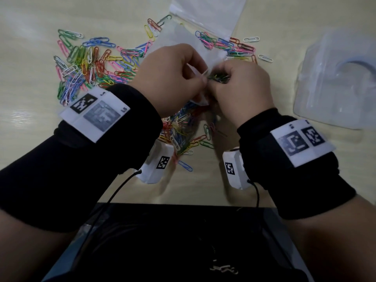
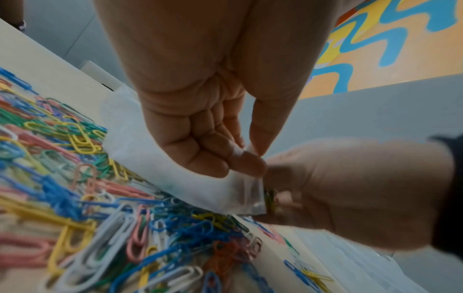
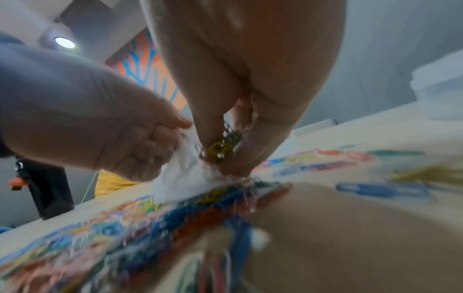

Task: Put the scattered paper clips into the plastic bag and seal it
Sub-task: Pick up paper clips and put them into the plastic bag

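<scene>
A small clear plastic bag [image 1: 183,39] lies across the table's middle, its near edge lifted. My left hand [image 1: 175,78] pinches that near edge [image 2: 246,156] between thumb and fingers. My right hand [image 1: 240,82] grips a bunch of coloured paper clips [image 1: 218,77] right at the bag's mouth [image 3: 220,150]. Many loose paper clips [image 1: 89,62] lie scattered left of the bag, a smaller heap [image 1: 227,45] lies at its right, and more [image 1: 183,131] lie under my wrists. Whether any clips are inside the bag is hidden.
A larger clear zip bag [image 1: 211,11] lies at the back, partly under the small one. A clear plastic container [image 1: 335,82] stands at the right. A dark object [image 1: 175,241] fills the table's near edge.
</scene>
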The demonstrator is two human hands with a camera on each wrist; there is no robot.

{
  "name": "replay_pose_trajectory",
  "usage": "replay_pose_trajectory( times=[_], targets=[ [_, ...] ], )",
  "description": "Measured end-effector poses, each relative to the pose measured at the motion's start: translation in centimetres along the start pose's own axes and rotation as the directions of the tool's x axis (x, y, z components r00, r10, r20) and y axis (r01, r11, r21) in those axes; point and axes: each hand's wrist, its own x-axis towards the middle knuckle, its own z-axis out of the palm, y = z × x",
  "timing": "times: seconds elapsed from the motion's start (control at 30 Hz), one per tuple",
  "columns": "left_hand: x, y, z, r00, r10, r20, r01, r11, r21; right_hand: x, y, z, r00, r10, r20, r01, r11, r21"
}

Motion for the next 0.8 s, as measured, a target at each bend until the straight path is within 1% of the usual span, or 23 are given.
replay_pose_trajectory(
  times=[0.07, 0.17, 0.2, 0.23, 0.3, 0.43, 0.5, 0.53, 0.57, 0.6, 0.67, 0.7, 0.73, 0.8],
  targets=[
    [0.1, -0.1, 0.2, 1.000, -0.011, -0.019, 0.011, 1.000, -0.009, 0.2, -0.5, -0.5, 0.999, 0.007, 0.046, -0.007, 1.000, -0.006],
    [0.1, -0.4, 0.4, 0.999, -0.036, -0.035, 0.036, 0.999, 0.000, 0.1, -0.5, -0.7, 0.986, 0.063, 0.156, -0.082, 0.989, 0.123],
    [0.1, -0.4, 0.4, 0.999, -0.041, -0.034, 0.041, 0.999, 0.002, 0.0, -0.4, -0.7, 0.984, 0.067, 0.163, -0.091, 0.985, 0.145],
    [0.0, -0.4, 0.4, 0.999, -0.044, -0.031, 0.044, 0.999, -0.002, -0.2, -0.2, -0.6, 0.988, 0.053, 0.142, -0.074, 0.987, 0.140],
    [-0.1, -0.3, 0.5, 0.999, -0.050, -0.020, 0.049, 0.999, -0.023, -0.4, 0.1, -0.2, 0.998, 0.008, 0.062, -0.015, 0.994, 0.113],
    [-0.1, -0.4, 0.5, 0.999, -0.053, -0.015, 0.051, 0.997, -0.065, -0.3, 0.7, 0.1, 0.995, -0.020, -0.094, 0.034, 0.988, 0.149],
    [-0.1, -0.6, 0.4, 0.999, -0.049, -0.023, 0.048, 0.998, -0.049, 0.0, 1.1, -0.1, 0.989, -0.025, -0.149, 0.039, 0.995, 0.091],
    [-0.1, -0.8, 0.3, 0.998, -0.047, -0.031, 0.046, 0.998, -0.031, 0.1, 1.3, -0.3, 0.990, -0.026, -0.137, 0.030, 0.999, 0.030],
    [-0.1, -0.9, 0.2, 0.998, -0.045, -0.040, 0.045, 0.999, -0.013, 0.2, 1.5, -0.3, 0.995, -0.025, -0.091, 0.021, 0.998, -0.051],
    [0.0, -0.9, 0.1, 0.998, -0.043, -0.051, 0.043, 0.999, -0.003, 0.2, 1.6, -0.2, 0.999, -0.032, -0.013, 0.030, 0.990, -0.139],
    [0.0, -1.0, -0.1, 0.996, -0.044, -0.072, 0.044, 0.999, -0.001, -0.2, 1.5, 0.1, 0.984, -0.071, 0.160, 0.113, 0.956, -0.272],
    [0.1, -1.1, -0.2, 0.996, -0.046, -0.080, 0.047, 0.999, 0.006, -0.5, 1.3, 0.3, 0.972, -0.092, 0.215, 0.157, 0.938, -0.309],
    [0.1, -1.1, -0.2, 0.995, -0.049, -0.087, 0.050, 0.999, 0.015, -0.7, 1.1, 0.5, 0.963, -0.102, 0.248, 0.185, 0.923, -0.338],
    [0.2, -1.2, -0.3, 0.994, -0.053, -0.099, 0.055, 0.998, 0.017, -0.9, 1.1, 0.6, 0.954, -0.111, 0.277, 0.217, 0.896, -0.388]
  ],
)
